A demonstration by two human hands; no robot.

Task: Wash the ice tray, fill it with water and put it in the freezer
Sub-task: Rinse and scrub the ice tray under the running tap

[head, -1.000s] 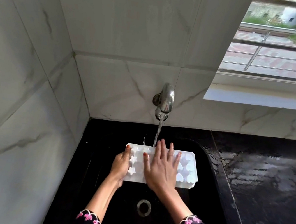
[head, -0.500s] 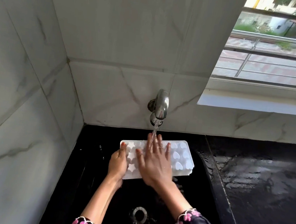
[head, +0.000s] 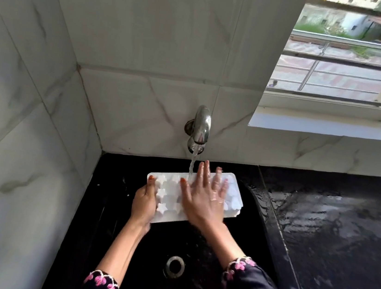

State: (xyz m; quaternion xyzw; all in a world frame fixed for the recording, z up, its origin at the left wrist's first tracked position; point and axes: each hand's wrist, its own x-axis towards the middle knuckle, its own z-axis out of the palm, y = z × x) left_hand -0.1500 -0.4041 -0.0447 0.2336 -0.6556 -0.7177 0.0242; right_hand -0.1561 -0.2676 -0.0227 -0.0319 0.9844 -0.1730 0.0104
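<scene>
left hand (head: 144,201) gripping white ice tray (head: 235,194) by its left end over the black sink (head: 112,219), right hand (head: 204,199) flat w/ fingers spread on top, tap (head: 201,127) water hitting tray's back edge

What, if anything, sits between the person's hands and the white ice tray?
Nothing visible. The left hand grips the ice tray at its left end, and the right hand lies flat on its top under water from the tap. The freezer is out of view.
</scene>
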